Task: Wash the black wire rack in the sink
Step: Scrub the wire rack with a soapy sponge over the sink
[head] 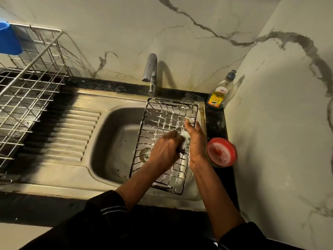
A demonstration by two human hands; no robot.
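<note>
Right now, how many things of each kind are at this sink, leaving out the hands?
Wire racks: 2, the black wire rack and the steel dish rack
Dish soap bottle: 1
Red bowl of suds: 1
Blue cup: 1
Tap: 1
Foamy scrubber: 1
Total: 7

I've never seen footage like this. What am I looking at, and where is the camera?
No machine here: a person's two bare hands, filmed by one camera worn on the head, looking down. A black rack coated in foam sits over the sink. The left hand rubs it with a foamy scrubber; the right hand holds its right edge. Nearby: a tap, a soap bottle, a red dish of suds, a steel drainer and a blue cup.
</note>
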